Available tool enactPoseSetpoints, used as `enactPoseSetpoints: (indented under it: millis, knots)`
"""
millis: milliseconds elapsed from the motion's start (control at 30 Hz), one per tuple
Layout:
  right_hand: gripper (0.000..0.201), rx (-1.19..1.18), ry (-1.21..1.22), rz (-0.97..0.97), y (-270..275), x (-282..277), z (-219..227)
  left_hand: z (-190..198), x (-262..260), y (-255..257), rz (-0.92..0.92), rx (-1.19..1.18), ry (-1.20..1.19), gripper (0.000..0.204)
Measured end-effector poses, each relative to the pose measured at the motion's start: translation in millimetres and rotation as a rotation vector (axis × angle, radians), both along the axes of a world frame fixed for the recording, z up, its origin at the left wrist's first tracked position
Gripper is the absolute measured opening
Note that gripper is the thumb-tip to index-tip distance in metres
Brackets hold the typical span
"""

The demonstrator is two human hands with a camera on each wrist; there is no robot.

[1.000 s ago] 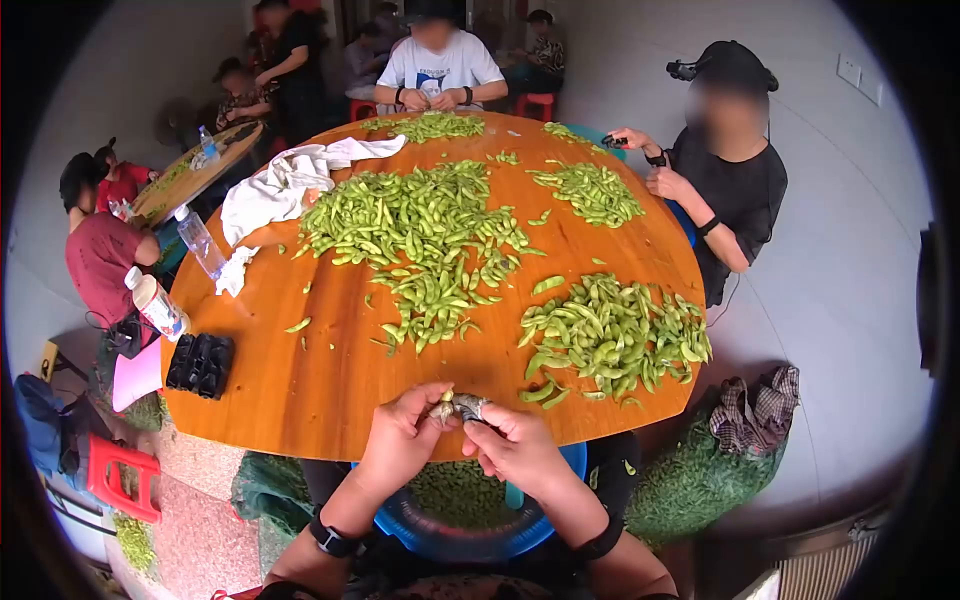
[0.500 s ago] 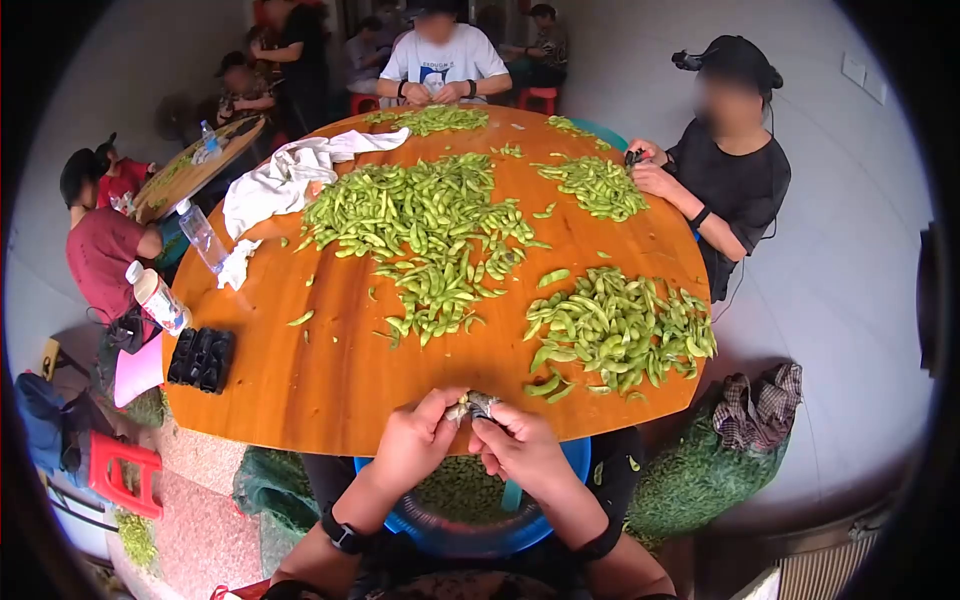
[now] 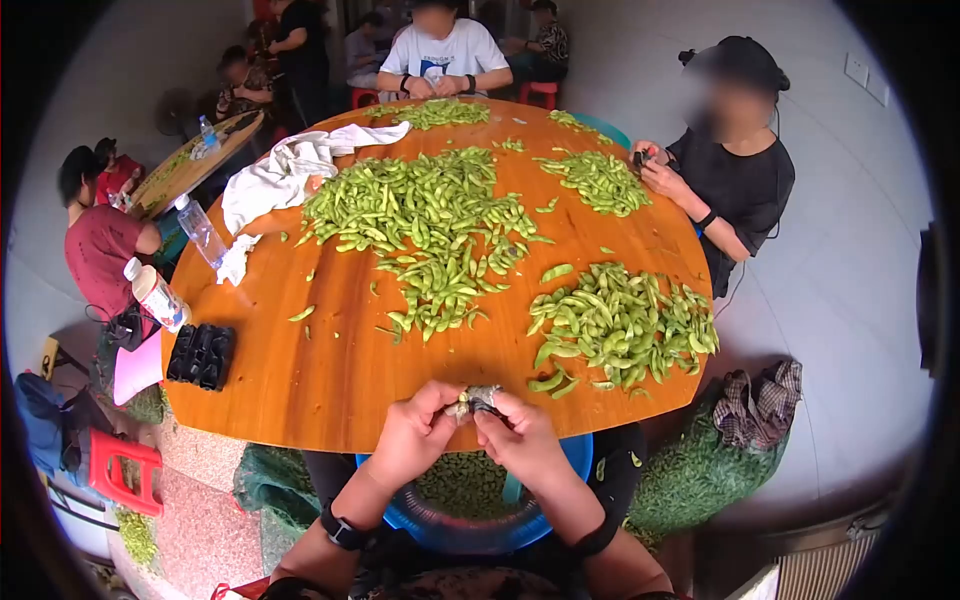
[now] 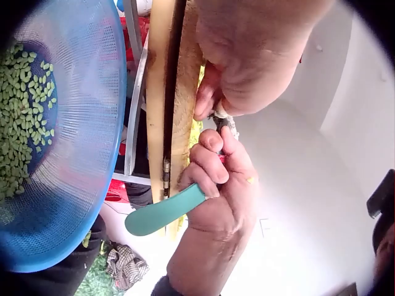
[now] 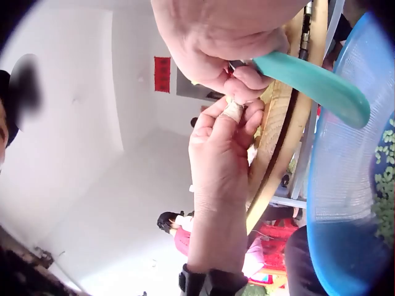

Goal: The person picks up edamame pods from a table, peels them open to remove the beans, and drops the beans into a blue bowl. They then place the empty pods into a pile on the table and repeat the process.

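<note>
Both hands meet at the near edge of the round wooden table (image 3: 330, 380). My left hand (image 3: 445, 405) pinches a small pale edamame pod (image 3: 462, 406) between thumb and fingertips; the right wrist view shows that pod (image 5: 233, 111) in the left hand (image 5: 222, 148). My right hand (image 3: 497, 412) grips a teal-handled tool (image 4: 163, 213), its working end against the pod. The teal handle (image 5: 315, 86) sticks out below the curled fingers (image 4: 207, 163). A blue mesh basket (image 4: 92, 154) with shelled green beans sits under the table edge, below both hands.
A pod pile (image 3: 620, 325) lies just right of the hands, a larger one (image 3: 420, 230) mid-table. A white cloth (image 3: 285, 175), two bottles (image 3: 200, 235) and a black tray (image 3: 200, 357) lie left. Other people sit around the table. Sacks of pods (image 3: 690, 480) and a red stool (image 3: 115, 470) flank me.
The hands stay together at the table edge, working the same pod with the tool; their fingers shift slightly. The head view has tilted a little.
</note>
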State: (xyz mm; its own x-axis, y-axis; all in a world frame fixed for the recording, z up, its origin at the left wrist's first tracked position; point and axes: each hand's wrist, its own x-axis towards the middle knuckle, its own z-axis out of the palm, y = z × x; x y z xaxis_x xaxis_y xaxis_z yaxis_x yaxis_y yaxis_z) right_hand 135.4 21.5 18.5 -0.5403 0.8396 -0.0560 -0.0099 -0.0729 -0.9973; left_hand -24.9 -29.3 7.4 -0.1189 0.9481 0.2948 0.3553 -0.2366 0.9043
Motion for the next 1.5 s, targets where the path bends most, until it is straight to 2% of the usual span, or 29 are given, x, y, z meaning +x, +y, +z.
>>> enactPoseSetpoints:
  millis: [33,100,133,167,233,367,433,467,533,567,633,733,867,933,1000,1033,1100,1167,1200,1267,1300,1367,1433,1500]
  knots:
    - [0.016,-0.164,0.01,0.043,2.6,2.1,5.4,-0.1,-0.7,1.5,-0.003,-0.002,-0.003,0.019]
    - [0.017,-0.259,0.051,0.066,9.6,3.8,6.4,-2.9,-5.5,5.6,-0.146,-0.069,-0.372,0.018]
    - [0.018,-0.351,0.096,0.092,11.7,4.1,5.8,-7.1,-9.1,8.1,-0.167,-0.101,-0.381,0.018]
    - [0.018,-0.347,0.097,0.091,10.4,3.0,3.8,-6.9,-9.0,9.0,-0.169,-0.097,-0.38,0.018]
    - [0.016,-0.076,-0.071,0.02,4.6,-1.9,-1.0,-5.3,-9.3,10.6,-0.164,-0.123,-0.375,0.019]
    - [0.015,0.033,-0.042,-0.044,-4.3,-6.8,-1.1,-1.7,-4.6,6.4,-0.09,-0.106,-0.451,0.017]
    - [0.014,0.252,-0.061,-0.115,-3.4,-8.0,-12.0,0.8,-6.9,4.2,-0.003,-0.173,-0.339,0.022]
    - [0.014,0.252,-0.063,-0.116,-3.3,-7.6,-13.6,-0.8,-5.4,4.8,-0.005,-0.173,-0.34,0.022]
    - [0.017,0.321,-0.109,-0.133,-3.4,-7.5,-15.7,-5.3,-0.8,5.9,0.125,-0.055,0.02,0.022]
    - [0.017,0.323,-0.109,-0.129,-1.6,-7.2,-17.3,-3.9,1.4,6.1,0.129,-0.053,0.02,0.022]
    - [0.018,0.338,-0.186,-0.11,2.4,-4.6,-19.7,2.0,6.9,6.1,0.224,0.143,0.33,0.025]
    - [0.018,0.375,-0.231,-0.096,5.9,1.4,-6.4,5.2,14.5,8.7,0.251,0.137,0.366,0.023]
    - [0.018,0.358,-0.262,-0.083,5.6,3.7,-11.2,5.8,15.6,11.6,0.259,0.092,0.424,0.023]
    - [0.018,0.53,-0.263,-0.11,4.0,3.6,-9.9,5.0,14.1,12.7,0.235,0.105,0.388,0.023]
    - [0.019,0.489,-0.258,-0.126,6.8,5.8,-10.4,2.4,10.5,11.3,0.212,0.112,0.355,0.023]
    - [0.019,0.451,-0.252,-0.143,10.1,7.0,-9.2,1.0,6.7,10.2,0.174,0.061,0.299,0.024]
    - [0.019,0.575,-0.293,-0.24,21.2,14.1,-1.4,2.0,2.9,5.8,0.137,0.009,0.245,0.025]
    - [0.017,0.596,-0.402,-0.269,37.0,28.4,7.5,11.4,3.8,-5.7,-0.014,-0.067,0.132,0.028]
    - [0.017,0.623,-0.424,-0.256,48.1,38.2,0.5,19.1,3.6,-10.6,-0.014,-0.068,0.132,0.028]
    - [0.015,0.661,-0.439,-0.245,59.2,52.3,5.4,33.1,0.3,-16.7,-0.067,0.074,0.219,0.03]
    - [0.015,0.659,-0.437,-0.243,64.0,57.5,6.2,33.9,-6.2,-15.2,-0.065,0.072,0.221,0.03]
    - [0.012,0.634,-0.568,-0.309,69.9,69.0,5.7,32.4,-24.1,-11.4,0.352,0.19,0.459,0.03]
    - [0.01,0.56,-0.477,-0.308,72.9,72.7,-3.8,24.8,-29.9,-8.2,0.345,0.129,0.473,0.029]
    - [0.01,0.514,-0.413,-0.309,70.1,73.2,-3.9,15.8,-20.9,-9.3,0.242,0.147,0.629,0.03]
